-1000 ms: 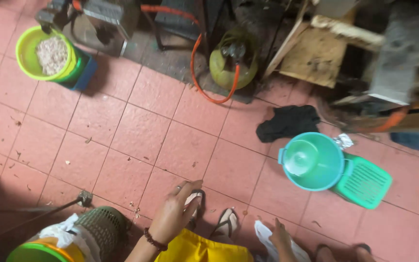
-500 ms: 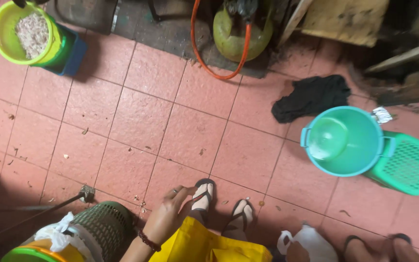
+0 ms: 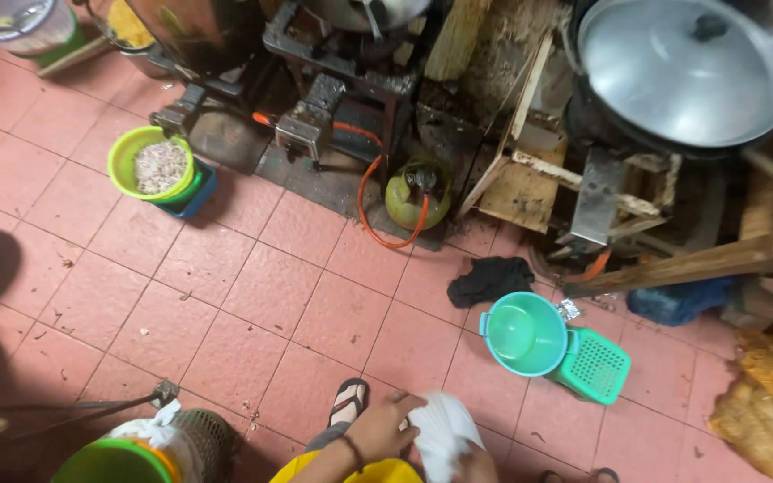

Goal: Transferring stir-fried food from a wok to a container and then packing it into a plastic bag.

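A white plastic bag (image 3: 445,429) is being gripped at its left edge by the closed left hand (image 3: 386,427), while the right hand (image 3: 479,465), mostly hidden under it, cannot be judged, and a teal bowl (image 3: 524,333) is lying beyond, up-right.

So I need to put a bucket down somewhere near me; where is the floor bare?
The widest bare patch is the pink tile floor between the lime bowl of pale bits, the green gas cylinder and the teal bowl. It is crowded along the top by the stove frame, and on the right around the green basket.
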